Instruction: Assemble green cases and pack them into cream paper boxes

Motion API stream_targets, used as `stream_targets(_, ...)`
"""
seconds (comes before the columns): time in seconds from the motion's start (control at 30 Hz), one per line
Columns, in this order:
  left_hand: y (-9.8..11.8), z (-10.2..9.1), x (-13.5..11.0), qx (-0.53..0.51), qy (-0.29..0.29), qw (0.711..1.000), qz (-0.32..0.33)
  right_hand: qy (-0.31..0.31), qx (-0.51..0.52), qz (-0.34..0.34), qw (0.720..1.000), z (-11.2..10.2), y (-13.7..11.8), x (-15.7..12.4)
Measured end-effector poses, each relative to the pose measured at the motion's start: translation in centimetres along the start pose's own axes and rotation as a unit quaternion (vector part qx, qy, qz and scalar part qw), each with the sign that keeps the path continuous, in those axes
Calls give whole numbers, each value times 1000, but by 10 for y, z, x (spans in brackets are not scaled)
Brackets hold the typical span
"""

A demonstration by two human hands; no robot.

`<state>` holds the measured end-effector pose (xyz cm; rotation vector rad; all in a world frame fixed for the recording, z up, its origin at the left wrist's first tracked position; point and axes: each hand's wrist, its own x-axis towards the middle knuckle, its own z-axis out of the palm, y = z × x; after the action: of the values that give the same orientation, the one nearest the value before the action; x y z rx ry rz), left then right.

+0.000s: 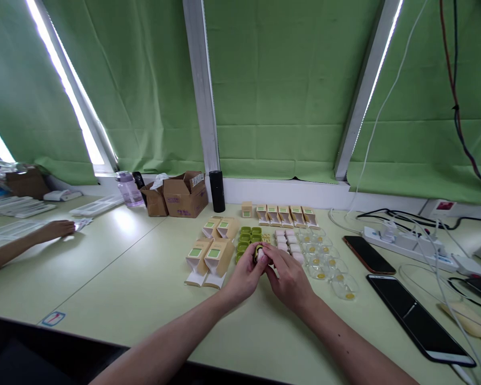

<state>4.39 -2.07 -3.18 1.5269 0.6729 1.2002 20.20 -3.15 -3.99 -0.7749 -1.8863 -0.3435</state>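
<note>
My left hand point(244, 271) is closed around a small dark-green cup-like piece point(257, 252) with a pale pink part at its opening. Fingertips of my right hand point(292, 277) press at that same opening, on the pale pink part; the fingers hide most of it. Just behind my hands stand rows of green cups point(245, 237), small yellowish pieces point(266, 236) and pale pink blocks point(291, 239). To their right lie clear plastic domes point(320, 250) with yellow spots. Left of my hands, open kraft boxes point(219, 251) with green labels lie in pairs.
More kraft boxes point(286, 215) line the back. A black bottle point(217, 191), cardboard box point(185, 195) and purple bottle point(129, 190) stand by the wall. Phones point(419, 315), cables and a power strip point(409, 247) lie right. Another person's hand point(56, 230) works at the left.
</note>
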Motion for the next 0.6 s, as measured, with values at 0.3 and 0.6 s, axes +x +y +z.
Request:
stream_targets(0.3, 3, -3, 3, 10, 17, 1000, -6, -32, 88, 92, 991, -1, -3, 0)
stream_targets(0.6, 13, -10, 3, 2, 15, 1000, -15, -4, 185, 212, 960, -4, 0, -1)
